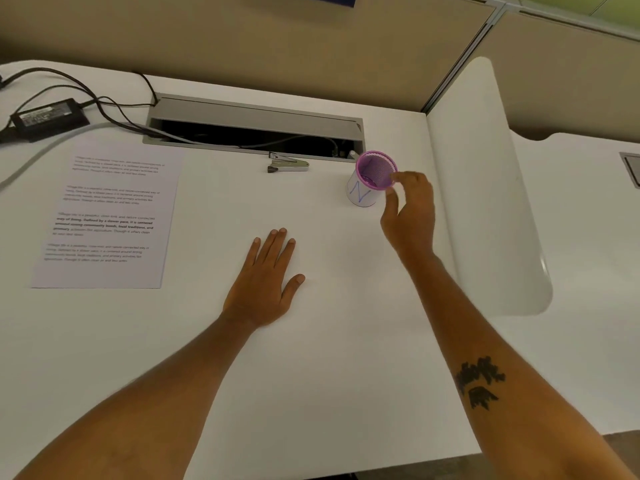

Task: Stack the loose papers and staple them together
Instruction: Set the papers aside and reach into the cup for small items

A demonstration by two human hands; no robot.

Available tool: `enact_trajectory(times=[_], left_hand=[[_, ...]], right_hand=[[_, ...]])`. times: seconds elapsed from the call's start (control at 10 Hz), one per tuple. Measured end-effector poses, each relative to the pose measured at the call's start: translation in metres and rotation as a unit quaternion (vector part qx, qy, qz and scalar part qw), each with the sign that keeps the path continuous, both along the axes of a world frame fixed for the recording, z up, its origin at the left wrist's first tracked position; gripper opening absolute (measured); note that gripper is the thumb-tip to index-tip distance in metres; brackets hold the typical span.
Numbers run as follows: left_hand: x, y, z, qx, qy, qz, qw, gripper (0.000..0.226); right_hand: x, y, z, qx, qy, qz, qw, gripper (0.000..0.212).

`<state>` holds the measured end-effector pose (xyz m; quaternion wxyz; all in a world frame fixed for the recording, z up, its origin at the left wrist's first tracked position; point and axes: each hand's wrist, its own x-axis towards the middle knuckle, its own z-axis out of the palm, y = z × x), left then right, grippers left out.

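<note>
Meanwhile, papers [104, 216] lie well left of the flat, spread left hand [265, 282]; the stapler [288, 164] sits beyond it.

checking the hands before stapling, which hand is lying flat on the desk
The left hand, palm down with fingers spread on the desk. The right hand is raised at the purple mesh cup's rim.
</note>
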<state>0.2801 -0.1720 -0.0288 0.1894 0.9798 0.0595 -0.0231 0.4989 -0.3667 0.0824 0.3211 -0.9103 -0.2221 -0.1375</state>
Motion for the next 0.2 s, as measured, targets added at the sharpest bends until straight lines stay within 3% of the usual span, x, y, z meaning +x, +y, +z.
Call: enact_trajectory(times=[0.2], left_hand=[[-0.003, -0.003, 0.007, -0.014, -0.027, 0.017, 0.999, 0.078]], right_hand=[[-0.084, -0.020, -0.039, -0.136, 0.053, 0.039, 0.988, 0.060]])
